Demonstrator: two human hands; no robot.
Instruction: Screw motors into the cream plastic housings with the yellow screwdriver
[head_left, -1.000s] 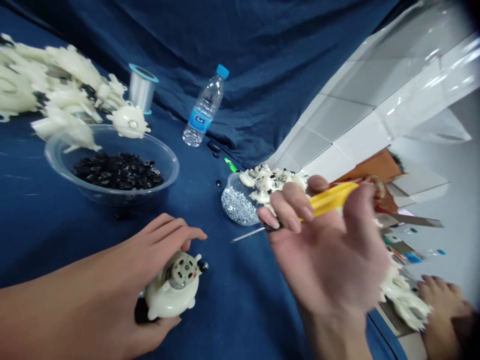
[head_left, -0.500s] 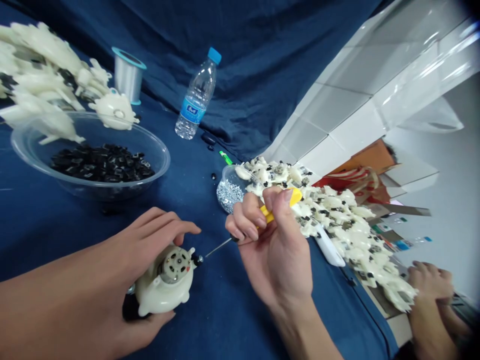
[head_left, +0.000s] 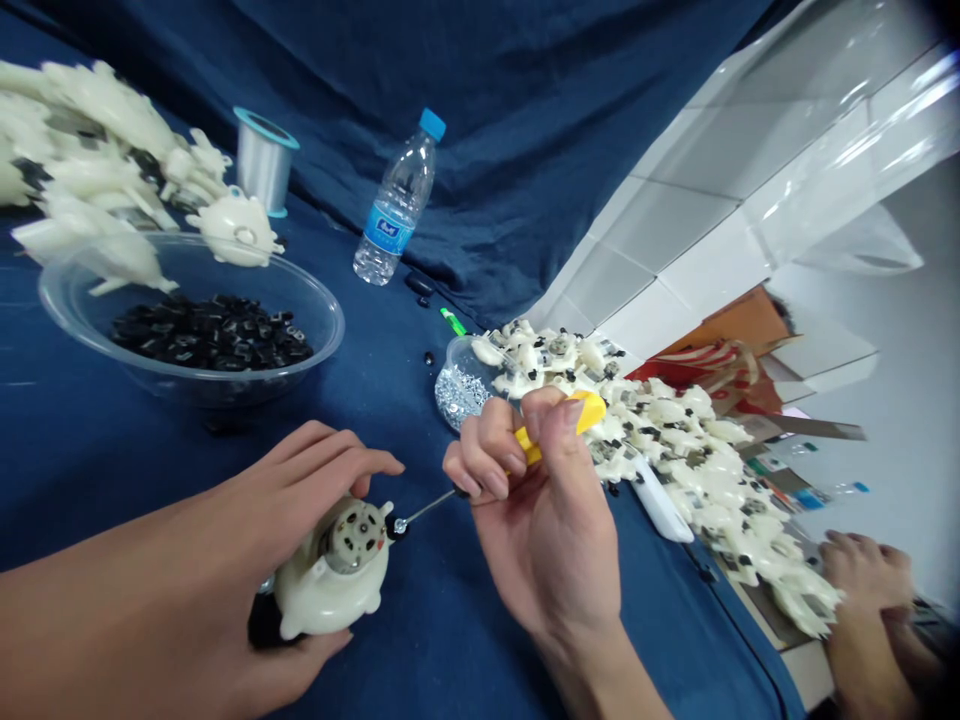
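Observation:
My left hand (head_left: 292, 510) is wrapped round a cream plastic housing (head_left: 334, 605) with a round metal motor (head_left: 358, 537) set in it. A small black piece at the housing's right side carries a silver screw (head_left: 400, 525). In my right hand (head_left: 540, 500) is a screwdriver (head_left: 529, 445) with a yellow handle, gripped in curled fingers with the thumb along it. Its thin shaft slants down to the left, and the tip meets the screw head. Beyond that hand stands a clear cup of small silver screws (head_left: 459, 395).
A clear bowl (head_left: 330, 330) of small black parts stands left, near piled cream housings (head_left: 105, 150). A wire spool (head_left: 264, 165) and a water bottle (head_left: 397, 210) are behind. More housings (head_left: 675, 440) lie right, beside a white tool (head_left: 661, 505). Another person's hands (head_left: 866, 575) are far right.
The screwdriver tip has come left and down onto the screw, where a small gap showed before. My left hand keeps its hold on the housing. The whole view has shifted slightly.

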